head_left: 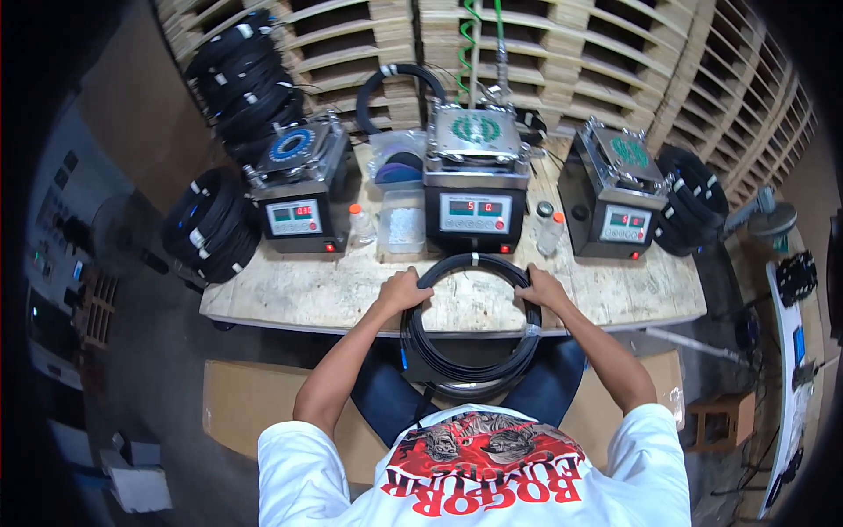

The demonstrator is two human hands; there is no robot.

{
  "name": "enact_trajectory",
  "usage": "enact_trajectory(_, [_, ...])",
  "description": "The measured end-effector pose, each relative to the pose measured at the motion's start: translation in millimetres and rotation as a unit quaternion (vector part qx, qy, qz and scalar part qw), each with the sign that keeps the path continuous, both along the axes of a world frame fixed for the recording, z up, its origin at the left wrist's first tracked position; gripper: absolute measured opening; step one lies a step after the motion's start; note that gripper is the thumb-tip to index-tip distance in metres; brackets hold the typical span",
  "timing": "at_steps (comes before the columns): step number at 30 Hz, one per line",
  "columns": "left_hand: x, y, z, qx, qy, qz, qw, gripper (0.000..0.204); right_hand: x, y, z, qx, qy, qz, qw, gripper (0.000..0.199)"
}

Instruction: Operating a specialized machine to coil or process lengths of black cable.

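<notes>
A coil of thin black cable (474, 351) lies half on the wooden table's front edge (606, 318) and half hanging over my lap. My left hand (402, 291) grips the coil's left side and my right hand (542, 286) grips its right side. White tape bands the coil at the top, and clear wrap sits on its right part. Straight ahead stands a black box machine (475, 180) with a red digit display and a metal top plate.
Two similar machines stand at the left (299, 189) and right (615, 189). Small bottles (360, 224) and a clear box (403, 220) sit between them. Bundles of black cable coils hang at the left (211, 224) and right (694, 202). Wooden pallets (544, 53) stand behind.
</notes>
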State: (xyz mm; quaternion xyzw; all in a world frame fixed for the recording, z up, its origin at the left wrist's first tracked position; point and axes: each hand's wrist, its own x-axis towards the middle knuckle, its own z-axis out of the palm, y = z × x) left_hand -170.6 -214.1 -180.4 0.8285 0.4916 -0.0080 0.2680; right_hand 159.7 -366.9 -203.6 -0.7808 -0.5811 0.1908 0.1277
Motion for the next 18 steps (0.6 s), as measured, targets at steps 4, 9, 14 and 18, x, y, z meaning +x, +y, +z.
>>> enact_trajectory(4, [-4.8, -5.2, -9.7, 0.045, -0.077, -0.045, 0.995, 0.066, 2.0, -19.1, 2.4, 0.092, 0.027, 0.015, 0.995, 0.053])
enact_trajectory(9, [-30.7, -42.7, 19.4, 0.130, -0.148, -0.063, 0.978, 0.063, -20.4, -39.4, 27.7, 0.160, 0.098, 0.028, 0.982, 0.056])
enact_trajectory(14, [-72.9, -50.5, 25.7, 0.158, -0.204, -0.035, 0.966, 0.058, -54.1, -32.7, 77.4, 0.200, 0.094, 0.058, 0.974, 0.054])
enact_trajectory(18, [-118.5, -28.8, 27.1, 0.116, -0.237, -0.003, 0.965, 0.054, -95.2, 11.5, 124.8, 0.243, 0.084, 0.128, 0.958, 0.050])
